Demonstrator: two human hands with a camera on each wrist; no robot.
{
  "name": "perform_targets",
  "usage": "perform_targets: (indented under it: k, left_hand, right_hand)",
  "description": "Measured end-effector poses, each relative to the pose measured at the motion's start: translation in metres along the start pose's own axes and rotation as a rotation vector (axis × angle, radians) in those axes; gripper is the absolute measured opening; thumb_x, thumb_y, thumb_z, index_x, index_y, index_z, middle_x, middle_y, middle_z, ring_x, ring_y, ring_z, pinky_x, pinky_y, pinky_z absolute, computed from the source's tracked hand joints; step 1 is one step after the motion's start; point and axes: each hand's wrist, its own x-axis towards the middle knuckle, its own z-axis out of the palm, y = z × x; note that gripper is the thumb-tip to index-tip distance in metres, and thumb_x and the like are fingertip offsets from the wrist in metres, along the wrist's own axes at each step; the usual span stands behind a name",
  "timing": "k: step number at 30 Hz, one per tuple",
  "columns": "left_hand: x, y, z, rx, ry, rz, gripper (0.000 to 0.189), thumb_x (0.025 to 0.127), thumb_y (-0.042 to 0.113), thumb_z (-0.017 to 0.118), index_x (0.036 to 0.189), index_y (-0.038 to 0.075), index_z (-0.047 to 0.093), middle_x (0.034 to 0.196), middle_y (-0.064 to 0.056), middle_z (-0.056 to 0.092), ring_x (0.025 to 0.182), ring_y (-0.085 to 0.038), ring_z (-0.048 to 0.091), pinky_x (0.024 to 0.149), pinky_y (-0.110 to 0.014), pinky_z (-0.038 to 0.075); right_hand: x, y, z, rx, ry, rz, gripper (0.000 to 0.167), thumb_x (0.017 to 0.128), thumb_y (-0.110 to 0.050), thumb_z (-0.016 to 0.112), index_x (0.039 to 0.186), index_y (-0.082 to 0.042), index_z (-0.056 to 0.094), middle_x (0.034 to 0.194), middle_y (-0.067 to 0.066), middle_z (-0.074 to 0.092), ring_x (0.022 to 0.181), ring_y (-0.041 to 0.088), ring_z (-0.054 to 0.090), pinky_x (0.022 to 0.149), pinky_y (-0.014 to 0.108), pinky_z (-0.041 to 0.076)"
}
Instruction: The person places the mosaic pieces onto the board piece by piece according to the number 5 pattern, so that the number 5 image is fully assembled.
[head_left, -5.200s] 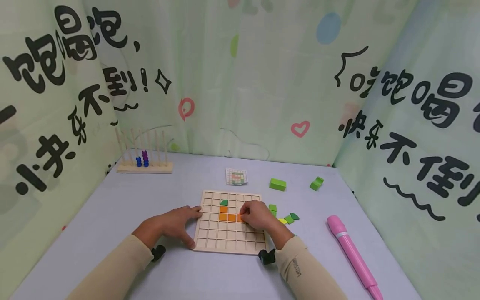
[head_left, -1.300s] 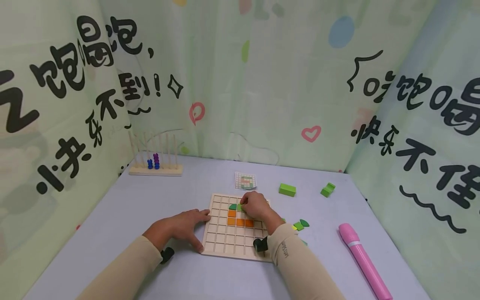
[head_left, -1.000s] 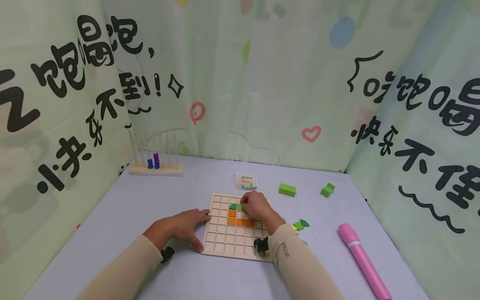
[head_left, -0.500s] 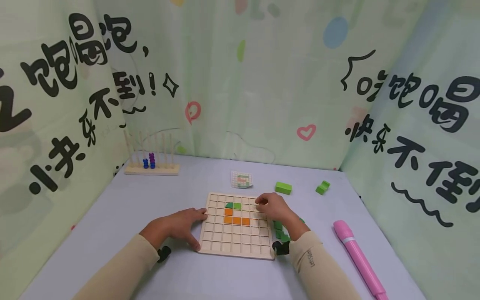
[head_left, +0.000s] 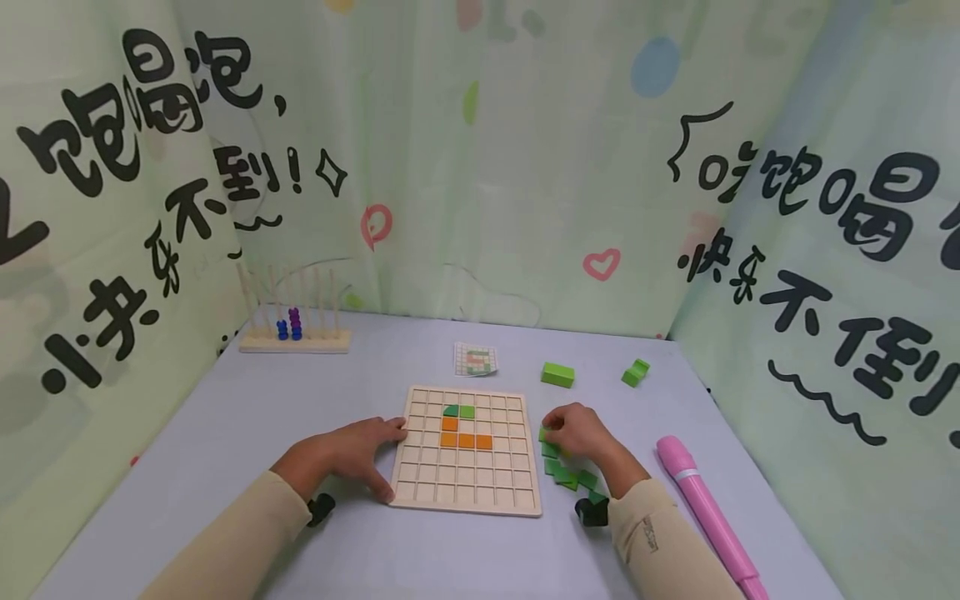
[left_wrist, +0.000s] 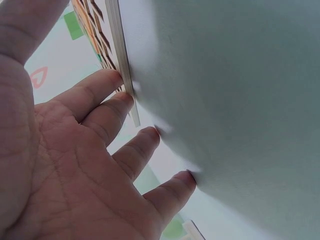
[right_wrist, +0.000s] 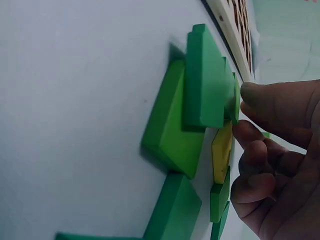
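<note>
A wooden grid board [head_left: 465,483] lies on the table, with a dark green rounded tile [head_left: 452,411], a light green square tile [head_left: 467,412] and several orange square tiles [head_left: 467,441] in its cells. My left hand [head_left: 348,454] is spread along the board's left edge, fingers fairly straight; its fingertips touch the edge in the left wrist view. Right of the board, my right hand [head_left: 581,435] pinches a light green tile [right_wrist: 237,98] between thumb and fingers, at the far end of a loose group of tiles. Among these are a dark green tile [right_wrist: 205,80] leaning on a green one and a yellow tile [right_wrist: 221,152].
A printed pattern card [head_left: 476,360] lies behind the board. Green blocks [head_left: 558,375] stand at the back right. A pink microphone-shaped stick [head_left: 708,508] lies on the right. A bead rack [head_left: 295,340] with upright pegs stands at the back left, before printed curtains.
A light green square tile has been set beside the dark green one and let go. My right hand has moved off the board to the loose tiles; my left hand has stayed at the edge.
</note>
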Motion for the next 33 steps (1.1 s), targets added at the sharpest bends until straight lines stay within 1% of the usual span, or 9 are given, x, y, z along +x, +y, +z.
perform_targets:
  k: [4,6,11,14,17,23,27,33]
  left_hand:
    - [0.000,0.000,0.001,-0.008,0.001,0.000,0.103,0.066,0.032,0.100,0.155,0.015,0.050,0.169,-0.002,0.034,0.157,-0.036,0.028,0.124,-0.058,0.030]
    - [-0.001,0.000,0.001,-0.013,0.001,-0.003,0.103,0.066,0.032,0.100,0.155,0.015,0.050,0.169,-0.002,0.034,0.157,-0.036,0.028,0.124,-0.058,0.030]
    - [-0.001,-0.001,0.002,-0.008,0.007,0.002,0.103,0.066,0.031,0.100,0.154,0.015,0.051,0.169,-0.002,0.035,0.156,-0.036,0.029,0.124,-0.058,0.031]
    - [-0.001,-0.001,0.002,-0.007,0.008,0.002,0.103,0.065,0.031,0.100,0.154,0.015,0.051,0.169,-0.002,0.035,0.157,-0.036,0.028,0.124,-0.058,0.030]
    - [0.000,-0.001,0.002,-0.011,0.007,-0.003,0.104,0.065,0.032,0.100,0.154,0.015,0.051,0.169,-0.002,0.035,0.157,-0.036,0.027,0.125,-0.058,0.029]
    - [0.000,-0.002,0.002,-0.005,0.009,-0.006,0.104,0.064,0.033,0.101,0.154,0.016,0.051,0.169,-0.002,0.035,0.157,-0.036,0.028,0.124,-0.058,0.030]
    - [-0.001,-0.002,0.002,-0.013,0.006,-0.005,0.105,0.065,0.033,0.100,0.155,0.015,0.050,0.169,-0.002,0.035,0.157,-0.035,0.029,0.124,-0.057,0.030]
    - [0.000,-0.003,0.003,-0.020,0.005,-0.001,0.105,0.065,0.033,0.100,0.155,0.015,0.050,0.169,-0.002,0.034,0.157,-0.034,0.029,0.124,-0.056,0.030]
  right_hand:
    - [-0.001,0.001,0.001,-0.028,-0.021,-0.006,0.022,0.094,-0.010,0.073,0.115,-0.001,0.076,0.107,0.008,0.074,0.096,0.021,0.064,0.094,0.047,0.056]
    - [-0.001,0.000,0.002,-0.034,-0.029,-0.005,0.020,0.094,-0.009,0.073,0.113,-0.001,0.075,0.105,0.008,0.073,0.094,0.021,0.062,0.094,0.046,0.056]
    - [-0.002,-0.002,0.002,-0.025,-0.032,-0.014,0.012,0.093,-0.005,0.074,0.103,-0.004,0.068,0.095,0.005,0.064,0.088,0.021,0.056,0.084,0.040,0.053]
    - [-0.005,-0.003,0.001,-0.006,-0.028,-0.025,0.014,0.092,-0.002,0.074,0.099,-0.005,0.062,0.090,0.005,0.059,0.084,0.020,0.054,0.077,0.035,0.049]
    - [-0.007,-0.004,0.000,0.013,-0.022,-0.034,0.015,0.091,0.000,0.074,0.097,-0.006,0.061,0.087,0.004,0.058,0.081,0.019,0.053,0.074,0.034,0.047]
    - [-0.006,-0.004,-0.002,0.059,-0.002,-0.033,0.010,0.093,0.000,0.069,0.099,-0.005,0.063,0.088,0.005,0.059,0.081,0.020,0.054,0.072,0.033,0.047]
    - [-0.004,-0.006,-0.002,0.088,-0.008,-0.016,0.010,0.094,-0.001,0.066,0.103,-0.005,0.064,0.091,0.005,0.059,0.084,0.020,0.054,0.074,0.034,0.047]
    - [0.004,-0.018,0.000,0.153,-0.016,-0.030,0.011,0.094,-0.001,0.065,0.105,-0.004,0.065,0.094,0.006,0.061,0.087,0.020,0.054,0.075,0.035,0.048]
